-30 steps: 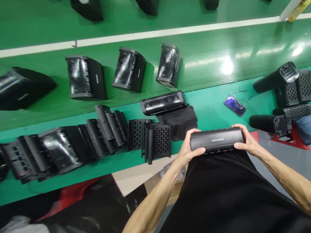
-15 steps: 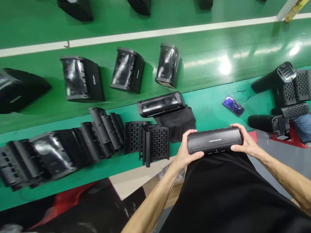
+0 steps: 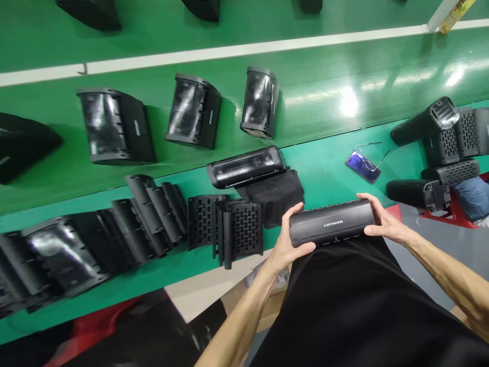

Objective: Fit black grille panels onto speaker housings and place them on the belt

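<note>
Between my two hands lies a black plastic housing point(image 3: 331, 224) with MERKURY lettering, level above my dark-clothed lap at the table's edge. My left hand point(image 3: 292, 237) grips its left end, thumb along the near side. Around its right end the fingers of my right hand point(image 3: 382, 221) are curled, thumb on the near edge. Just beyond my left hand is a black cloth point(image 3: 273, 196) on the green table. Another black housing with a glossy clear-covered face point(image 3: 246, 167) rests behind the cloth, partly on it.
Perforated black panels point(image 3: 246, 229) stand left of my left hand, with a row of curved black shells point(image 3: 130, 229) farther left. Several housings point(image 3: 193, 111) stand on the green surface beyond. Glasses lie on a phone point(image 3: 362, 165); more housings point(image 3: 416, 194) sit at the right.
The view has shifted slightly, so most things appear a little farther left. Both hands keep their hold on the housing, which looks slightly more tilted.
</note>
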A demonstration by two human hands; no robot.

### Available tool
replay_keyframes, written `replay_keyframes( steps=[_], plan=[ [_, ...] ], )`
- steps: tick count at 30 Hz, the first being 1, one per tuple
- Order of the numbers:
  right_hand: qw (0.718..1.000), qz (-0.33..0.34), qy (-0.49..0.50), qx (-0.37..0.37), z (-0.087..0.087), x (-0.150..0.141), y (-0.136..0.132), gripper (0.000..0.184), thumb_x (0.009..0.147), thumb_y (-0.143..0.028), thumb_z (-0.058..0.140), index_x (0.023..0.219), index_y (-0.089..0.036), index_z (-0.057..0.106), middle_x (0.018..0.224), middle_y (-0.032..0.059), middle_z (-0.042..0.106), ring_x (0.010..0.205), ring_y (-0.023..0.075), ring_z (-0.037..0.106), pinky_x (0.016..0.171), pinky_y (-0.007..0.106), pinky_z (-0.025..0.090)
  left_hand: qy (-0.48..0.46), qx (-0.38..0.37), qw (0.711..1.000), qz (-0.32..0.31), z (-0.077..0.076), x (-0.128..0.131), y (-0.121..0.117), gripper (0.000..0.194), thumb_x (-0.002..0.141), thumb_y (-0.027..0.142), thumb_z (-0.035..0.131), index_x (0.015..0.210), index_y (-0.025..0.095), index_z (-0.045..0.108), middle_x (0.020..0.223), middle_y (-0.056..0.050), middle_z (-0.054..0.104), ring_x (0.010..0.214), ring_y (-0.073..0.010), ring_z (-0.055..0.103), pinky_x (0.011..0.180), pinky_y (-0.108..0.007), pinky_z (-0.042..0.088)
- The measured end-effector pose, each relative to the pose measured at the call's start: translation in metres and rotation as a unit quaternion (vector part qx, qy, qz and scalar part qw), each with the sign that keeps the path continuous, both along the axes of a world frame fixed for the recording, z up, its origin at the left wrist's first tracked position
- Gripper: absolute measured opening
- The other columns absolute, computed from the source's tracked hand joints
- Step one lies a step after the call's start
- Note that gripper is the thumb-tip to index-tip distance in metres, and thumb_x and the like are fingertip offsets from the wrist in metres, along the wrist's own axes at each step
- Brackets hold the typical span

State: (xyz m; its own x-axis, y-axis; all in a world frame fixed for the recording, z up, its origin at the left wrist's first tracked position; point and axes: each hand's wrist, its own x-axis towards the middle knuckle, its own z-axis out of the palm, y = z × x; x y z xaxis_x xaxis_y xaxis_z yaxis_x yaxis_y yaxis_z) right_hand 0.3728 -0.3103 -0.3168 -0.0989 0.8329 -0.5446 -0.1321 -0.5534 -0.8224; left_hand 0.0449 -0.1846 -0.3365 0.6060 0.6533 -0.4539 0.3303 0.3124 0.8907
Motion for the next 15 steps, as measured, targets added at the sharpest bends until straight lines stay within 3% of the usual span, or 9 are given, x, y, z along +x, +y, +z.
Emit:
replay_keyframes(
  steps=[10, 12, 15],
  plan=[
    [0.999, -0.039, 0.023, -0.027, -0.012, -0.007, -0.009, 0.099, 0.073, -0.063, 0.093, 0.149, -0.035, 0.038, 0.14, 0.0096, 0.057, 0.128, 0.033, 0.061, 0.111, 0.05, 0.05, 0.013, -0.035, 0.999, 0.009, -0.008, 0.001, -0.002, 0.143, 0.061, 0.081, 0.089, 0.173, 0.03, 0.017, 0.181, -0.02, 0.021, 0.167, -0.0454, 0.022, 0.134, -0.061, 0.021],
    [0.998, -0.039, 0.025, -0.035, -0.012, -0.005, -0.007, 0.098, 0.071, -0.063, 0.094, 0.148, -0.035, 0.04, 0.143, 0.0096, 0.056, 0.128, 0.0336, 0.06, 0.111, 0.05, 0.051, 0.013, -0.042, 0.999, 0.005, -0.008, 0.001, -0.002, 0.144, 0.061, 0.081, 0.089, 0.174, 0.031, 0.015, 0.182, -0.02, 0.018, 0.168, -0.0448, 0.019, 0.135, -0.06, 0.02],
    [0.999, -0.024, 0.025, -0.042, -0.011, 0.003, -0.006, 0.101, 0.07, -0.064, 0.094, 0.151, -0.036, 0.041, 0.155, 0.01, 0.048, 0.14, 0.036, 0.054, 0.119, 0.053, 0.045, 0.008, -0.041, 0.999, -0.011, -0.005, 0.001, -0.001, 0.135, 0.067, 0.08, 0.087, 0.173, 0.031, 0.02, 0.181, -0.018, 0.023, 0.165, -0.0441, 0.027, 0.134, -0.059, 0.024]
  ],
)
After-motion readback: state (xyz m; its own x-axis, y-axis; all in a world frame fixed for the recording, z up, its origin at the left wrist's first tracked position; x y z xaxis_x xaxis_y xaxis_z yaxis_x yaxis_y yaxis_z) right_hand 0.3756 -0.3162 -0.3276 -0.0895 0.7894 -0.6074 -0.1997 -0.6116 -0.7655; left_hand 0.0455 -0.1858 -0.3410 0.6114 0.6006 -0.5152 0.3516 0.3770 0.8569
